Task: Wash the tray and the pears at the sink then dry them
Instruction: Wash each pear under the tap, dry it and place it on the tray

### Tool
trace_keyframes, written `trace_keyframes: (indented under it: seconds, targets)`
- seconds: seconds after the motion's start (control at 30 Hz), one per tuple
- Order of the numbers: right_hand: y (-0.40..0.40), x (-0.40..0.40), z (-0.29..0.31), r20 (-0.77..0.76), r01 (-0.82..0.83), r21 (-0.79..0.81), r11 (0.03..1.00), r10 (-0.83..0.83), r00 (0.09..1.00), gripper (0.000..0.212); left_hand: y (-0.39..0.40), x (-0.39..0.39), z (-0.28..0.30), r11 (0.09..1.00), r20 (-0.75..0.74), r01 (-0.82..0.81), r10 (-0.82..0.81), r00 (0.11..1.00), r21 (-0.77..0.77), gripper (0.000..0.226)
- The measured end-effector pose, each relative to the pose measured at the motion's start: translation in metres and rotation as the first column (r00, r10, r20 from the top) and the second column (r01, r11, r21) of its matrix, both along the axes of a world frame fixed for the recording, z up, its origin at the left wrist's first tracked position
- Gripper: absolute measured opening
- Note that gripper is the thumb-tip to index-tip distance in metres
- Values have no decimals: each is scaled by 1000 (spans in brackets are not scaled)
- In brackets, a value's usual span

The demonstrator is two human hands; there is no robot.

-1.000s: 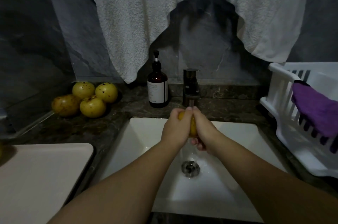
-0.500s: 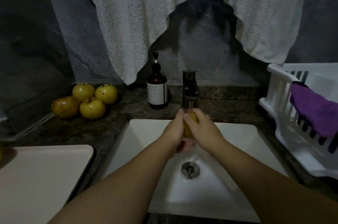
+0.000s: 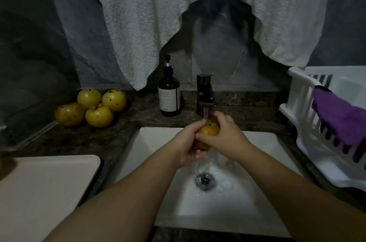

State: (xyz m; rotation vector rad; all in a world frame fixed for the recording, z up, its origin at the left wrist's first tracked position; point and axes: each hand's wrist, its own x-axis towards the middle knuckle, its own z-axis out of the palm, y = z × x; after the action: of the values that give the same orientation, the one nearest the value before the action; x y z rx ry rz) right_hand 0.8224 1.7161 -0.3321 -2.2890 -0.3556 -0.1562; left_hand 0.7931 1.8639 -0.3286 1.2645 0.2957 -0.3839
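- A person's left hand (image 3: 187, 142) and right hand (image 3: 223, 137) both clasp one yellow pear (image 3: 208, 133) under the running tap (image 3: 205, 95), above the white sink (image 3: 158, 142).
- Four more pears (image 3: 93, 107) sit grouped on the dark desk (image 3: 83, 137), left of a brown pump bottle (image 3: 169, 93).
- A pale tray (image 3: 43, 188) lies at the near left.
- A purple cloth (image 3: 340, 115) drapes over the white rack (image 3: 301, 99) at right.

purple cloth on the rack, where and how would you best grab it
Probably pinch the purple cloth at its upper fold, where it drapes over the white rack's rim, coming from above. It hangs limp on both sides, so lifting straight up should free it.
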Motion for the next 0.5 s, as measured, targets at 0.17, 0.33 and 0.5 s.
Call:
trace_keyframes:
  seconds: [0.17, 0.33, 0.5]
  targets:
    - [0, 0, -1, -79, -23, 24, 999, 25, 997, 106, -1, -2, 4, 984, -26, -9, 5, 1000, -179, 49]
    - [-3, 0, -1, -101, -96, 117, 989, 108, 989, 106, 3, -3, 5, 984, -13, -9, 6, 1000, -175, 44]
    - [-5, 2, -2, -218, -126, 312, 942, 201, 955, 114, 9, -1, 4, 980, 6, 13, -12, 1000, -197, 44]
